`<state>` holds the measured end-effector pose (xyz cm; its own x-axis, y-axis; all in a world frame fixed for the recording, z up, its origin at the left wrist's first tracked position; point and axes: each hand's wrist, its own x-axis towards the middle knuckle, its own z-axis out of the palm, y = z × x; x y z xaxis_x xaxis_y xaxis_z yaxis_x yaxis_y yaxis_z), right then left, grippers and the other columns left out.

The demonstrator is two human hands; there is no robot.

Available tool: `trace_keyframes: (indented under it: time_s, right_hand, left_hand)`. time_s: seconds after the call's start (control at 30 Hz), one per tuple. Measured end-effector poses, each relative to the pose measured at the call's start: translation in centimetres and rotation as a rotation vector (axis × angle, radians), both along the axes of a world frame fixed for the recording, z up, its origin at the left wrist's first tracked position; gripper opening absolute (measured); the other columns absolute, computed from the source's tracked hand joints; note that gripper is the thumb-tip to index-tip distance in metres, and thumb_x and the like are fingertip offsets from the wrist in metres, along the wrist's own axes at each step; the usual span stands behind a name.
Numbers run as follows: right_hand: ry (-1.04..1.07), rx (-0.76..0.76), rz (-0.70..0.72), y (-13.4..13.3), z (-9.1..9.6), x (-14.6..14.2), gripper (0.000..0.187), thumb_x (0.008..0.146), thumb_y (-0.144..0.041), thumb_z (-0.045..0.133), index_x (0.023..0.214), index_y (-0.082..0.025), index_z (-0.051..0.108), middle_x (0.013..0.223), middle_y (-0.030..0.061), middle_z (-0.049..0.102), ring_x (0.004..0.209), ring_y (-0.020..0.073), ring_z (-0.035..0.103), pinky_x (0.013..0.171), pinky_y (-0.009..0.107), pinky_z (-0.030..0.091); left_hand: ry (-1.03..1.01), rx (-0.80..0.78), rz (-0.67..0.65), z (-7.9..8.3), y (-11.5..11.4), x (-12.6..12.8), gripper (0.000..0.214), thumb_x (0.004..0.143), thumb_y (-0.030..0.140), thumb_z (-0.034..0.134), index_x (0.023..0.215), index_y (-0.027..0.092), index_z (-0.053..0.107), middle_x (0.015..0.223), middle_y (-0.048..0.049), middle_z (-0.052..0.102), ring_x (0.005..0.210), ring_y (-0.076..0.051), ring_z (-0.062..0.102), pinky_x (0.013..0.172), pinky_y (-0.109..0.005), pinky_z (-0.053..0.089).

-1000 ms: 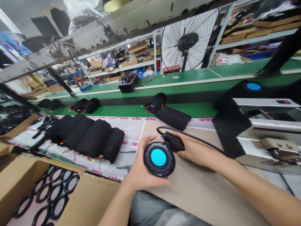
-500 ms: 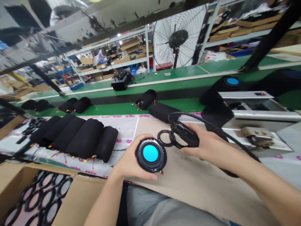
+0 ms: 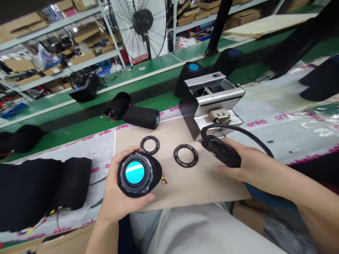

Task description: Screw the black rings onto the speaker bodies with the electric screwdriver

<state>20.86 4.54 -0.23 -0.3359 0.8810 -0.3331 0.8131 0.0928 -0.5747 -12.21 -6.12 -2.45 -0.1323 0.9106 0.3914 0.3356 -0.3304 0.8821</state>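
Observation:
My left hand point(image 3: 113, 190) is wrapped round a black fabric-covered cylindrical speaker point(image 3: 156, 167). Its round end with a shiny blue disc faces up towards me, and a glossy, whitish smear runs round the black rim. Short red and yellow wires point(image 3: 164, 180) poke out on its right side. In my right hand point(image 3: 238, 158) is a black corded hand tool point(image 3: 221, 151), its cable looping over my wrist; the working tip is hard to make out. Between the hands, two flat black rings lie on the cardboard: a left ring point(image 3: 142, 145) beside the speaker and a right ring point(image 3: 176, 155) near the tool.
A silver metal machine point(image 3: 212, 102) stands behind my right hand. Another black speaker point(image 3: 140, 115) lies behind the rings on the cardboard sheet point(image 3: 169, 190). More black cylinders point(image 3: 75, 180) lie at the left. Behind runs a green bench point(image 3: 159, 70), with a large fan point(image 3: 143, 21) beyond.
The view has swung to the right. My right hand and the tool have drawn away from the rings, which no longer overlap the tool. The speaker is tilted so more of its side shows.

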Motion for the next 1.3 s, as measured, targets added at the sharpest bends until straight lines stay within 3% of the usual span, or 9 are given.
trace_keyframes:
  time_s: [0.2,0.33,0.47,0.53,0.67,0.77,0.97,1.13,1.3]
  right_hand:
    - [0.079,0.048,0.058,0.0,-0.6,-1.9,0.064,0.08,-0.042,0.064,0.143,-0.032,0.056,0.139,0.0021,0.069,0.123,0.0329,0.069,0.104,0.038,0.054]
    - [0.068,0.081,0.013,0.6,-0.3,-1.3,0.065,0.084,-0.048,0.062,0.145,-0.028,0.052,0.119,0.0046,0.077,0.104,0.0314,0.075,0.09,0.037,0.059]
    - [0.048,0.119,0.03,1.5,0.2,-0.5,0.068,0.083,-0.047,0.062,0.146,-0.025,0.052,0.116,0.007,0.078,0.098,0.0318,0.076,0.08,0.037,0.061]
    - [0.063,0.12,0.13,1.9,0.0,-1.1,0.066,0.081,-0.036,0.06,0.147,-0.026,0.055,0.12,0.0055,0.077,0.1,0.0293,0.077,0.086,0.036,0.062]
    - [0.107,0.086,0.379,2.8,-1.5,-3.4,0.085,0.069,-0.013,0.057,0.152,-0.032,0.057,0.151,-0.0025,0.061,0.137,0.0253,0.062,0.118,0.036,0.051]
    - [0.092,0.083,0.427,2.7,-3.0,-4.4,0.091,0.07,-0.006,0.053,0.157,-0.034,0.052,0.155,-0.0035,0.058,0.143,0.0248,0.057,0.123,0.04,0.047]
    - [0.009,0.114,0.284,0.8,-4.8,-4.1,0.054,0.088,-0.033,0.06,0.142,-0.027,0.058,0.152,0.0109,0.057,0.138,0.0386,0.059,0.121,0.052,0.05]
    - [0.003,0.063,0.299,0.8,-5.0,-4.3,0.075,0.079,-0.039,0.058,0.153,-0.03,0.052,0.165,0.003,0.046,0.145,0.0361,0.054,0.123,0.051,0.049]
    - [-0.03,0.177,0.097,1.2,-2.3,-4.2,0.074,0.075,-0.055,0.065,0.144,-0.027,0.057,0.13,0.0074,0.074,0.114,0.037,0.073,0.094,0.047,0.065]
  left_hand:
    - [-0.027,-0.047,-0.061,-0.1,1.2,2.8,0.093,0.062,0.036,0.101,0.143,0.032,0.056,0.139,-0.0082,0.067,0.128,-0.031,0.069,0.107,-0.041,0.058]
    - [-0.014,-0.123,-0.065,0.6,1.6,3.4,0.102,0.061,0.036,0.102,0.15,0.033,0.053,0.141,-0.0084,0.067,0.128,-0.033,0.07,0.103,-0.043,0.062]
    - [-0.002,-0.13,-0.059,1.1,1.6,3.6,0.087,0.062,0.035,0.1,0.14,0.034,0.06,0.139,-0.007,0.068,0.131,-0.036,0.067,0.099,-0.046,0.063]
    - [-0.007,-0.098,-0.057,1.1,1.5,3.7,0.085,0.062,0.031,0.098,0.137,0.033,0.06,0.137,-0.0068,0.068,0.13,-0.035,0.067,0.096,-0.044,0.064]
    - [0.015,-0.048,-0.03,0.7,1.2,3.9,0.085,0.062,0.024,0.094,0.138,0.031,0.057,0.135,-0.0067,0.068,0.125,-0.032,0.07,0.098,-0.041,0.063]
    - [0.044,-0.023,-0.033,0.3,0.9,3.8,0.088,0.061,0.026,0.095,0.14,0.031,0.056,0.138,-0.0074,0.066,0.13,-0.032,0.068,0.108,-0.045,0.058]
    - [0.076,0.082,-0.026,-1.2,1.1,3.8,0.095,0.062,0.042,0.098,0.143,0.027,0.051,0.14,-0.0134,0.064,0.132,-0.038,0.066,0.112,-0.055,0.056]
    - [0.066,0.162,-0.055,-1.7,1.3,3.8,0.097,0.065,0.046,0.098,0.146,0.027,0.05,0.14,-0.0132,0.063,0.134,-0.038,0.065,0.114,-0.053,0.055]
    - [-0.036,-0.062,-0.09,-0.8,0.8,3.7,0.104,0.064,0.041,0.1,0.151,0.026,0.046,0.149,-0.0143,0.061,0.137,-0.037,0.063,0.117,-0.05,0.053]
